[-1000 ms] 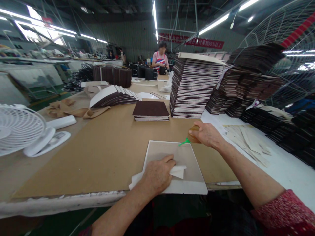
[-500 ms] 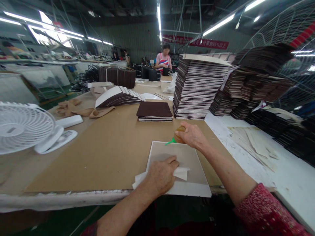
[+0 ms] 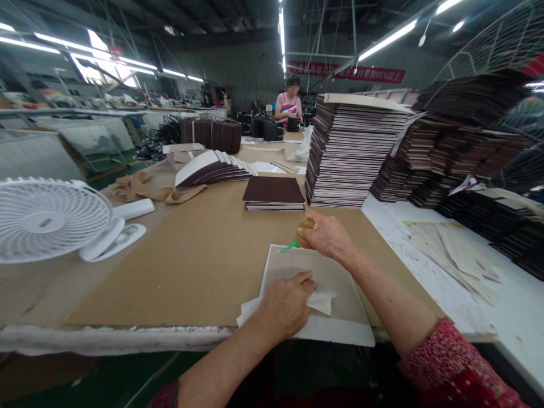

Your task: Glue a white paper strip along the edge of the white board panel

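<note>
My right hand (image 3: 329,233) is closed around a squeeze glue bottle (image 3: 305,229) with amber contents. Its green nozzle points left and down, at the far edge of a thin beige panel (image 3: 340,277) with white borders. My left hand (image 3: 285,306) bears down on the panel's middle, fingers bent together and index pointing right. A folded white strip, paper or cloth (image 3: 322,302), is gripped beneath that hand and pokes out on both sides. The panel's near edge overhangs the table.
Beyond the panel lies a short stack of dark brown panels (image 3: 274,191), beside a tall stack (image 3: 355,153). A white fan (image 3: 46,221) stands at left, near tan strips (image 3: 161,192). Black pieces (image 3: 488,209) lie right. A person (image 3: 289,105) works at the far end.
The nozzle has moved left along the panel's far edge with my right hand. My left hand stays in place on the panel. The whole view has shifted slightly.
</note>
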### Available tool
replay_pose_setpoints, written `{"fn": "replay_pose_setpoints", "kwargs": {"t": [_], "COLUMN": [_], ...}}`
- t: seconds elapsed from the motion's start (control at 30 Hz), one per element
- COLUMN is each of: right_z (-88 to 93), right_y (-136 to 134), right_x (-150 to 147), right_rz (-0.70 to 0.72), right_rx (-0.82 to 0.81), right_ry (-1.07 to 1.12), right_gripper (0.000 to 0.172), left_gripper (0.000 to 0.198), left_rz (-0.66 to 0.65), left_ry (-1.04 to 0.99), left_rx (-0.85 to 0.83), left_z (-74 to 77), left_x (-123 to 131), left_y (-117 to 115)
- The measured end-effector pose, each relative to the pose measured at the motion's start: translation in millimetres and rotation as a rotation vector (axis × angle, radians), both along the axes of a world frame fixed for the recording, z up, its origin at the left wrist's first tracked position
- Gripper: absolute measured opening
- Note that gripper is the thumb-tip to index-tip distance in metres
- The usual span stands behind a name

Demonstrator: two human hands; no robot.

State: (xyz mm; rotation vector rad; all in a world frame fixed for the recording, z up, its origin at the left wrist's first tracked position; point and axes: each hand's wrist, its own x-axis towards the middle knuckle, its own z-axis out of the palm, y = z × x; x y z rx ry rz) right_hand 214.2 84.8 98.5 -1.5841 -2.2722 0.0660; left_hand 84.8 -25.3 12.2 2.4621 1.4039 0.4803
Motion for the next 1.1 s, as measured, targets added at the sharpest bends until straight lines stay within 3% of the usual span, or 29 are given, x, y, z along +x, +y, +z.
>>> {"fn": "replay_pose_setpoints", "kwargs": {"t": [0.13, 0.23, 0.4, 0.57, 0.67, 0.77, 0.9, 1.0, 1.1], "right_z": [2.6, -5.5, -30.6, -53.8, -65.9, -68.2, -54.5, -43.2, -40.3], "right_y": [-3.8, -8.6, -25.8, -60.4, -69.5, -69.6, -63.6, -52.3, -34.4], "right_x": [38.6, 80.6, 147.4, 178.7, 189.9, 208.0, 239.0, 255.0, 259.1], "right_rz": [-0.092, -0.210, -0.331, -0.316, -0.375, -0.427, -0.450, -0.442, -0.482], "right_rx": [-0.065, -0.091, -0.102, -0.202, -0.107, 0.000, 0.091, 0.115, 0.153], "right_ry": [0.005, 0.146, 0.974, 1.619, 1.640, 1.662, 1.638, 1.514, 1.291], "right_gripper": [0.022, 0.021, 0.036, 0.040, 0.038, 0.041, 0.041, 0.038, 0.041], "left_gripper": [0.045, 0.046, 0.052, 0.059, 0.051, 0.044, 0.055, 0.055, 0.057], "left_rz": [0.006, 0.007, 0.026, 0.026, 0.047, 0.094, 0.294, 0.449, 0.460], "left_ry": [-0.006, -0.009, 0.009, 0.042, -0.006, -0.101, -0.259, -0.463, -0.743], "left_rx": [-0.013, -0.004, 0.008, 0.029, 0.031, -0.004, -0.049, -0.231, -0.449], "left_z": [0.2, 0.3, -1.8, -12.5, -18.9, -13.4, 15.1, 36.9, 47.2], "left_x": [0.2, 0.5, 2.0, 3.4, 2.9, -1.1, -20.2, -39.5, -48.1], "left_y": [-0.5, -1.2, -0.9, -1.3, 2.5, 4.4, -0.4, -6.7, -12.4]}}
